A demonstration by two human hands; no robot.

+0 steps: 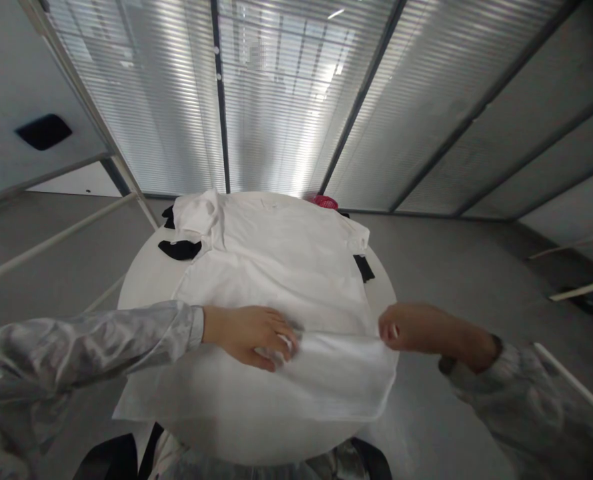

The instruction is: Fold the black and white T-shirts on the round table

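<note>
A white T-shirt lies spread over a round white table, its neckline at the far side and its lower part towards me. My left hand rests on the lower part of the shirt, fingers apart and slightly bent, holding nothing. Close to the right edge of the table, my right hand is closed in a pinch on the shirt's side edge. A raised fold runs across the cloth between the two hands. The near hem spreads close to the table's front edge.
Black cloth-like pieces stick out from beside the shirt's sleeves. A pink-red basket-like object sits at the table's far edge. Translucent ribbed panels stand behind the table. A pale rail frame is on the left.
</note>
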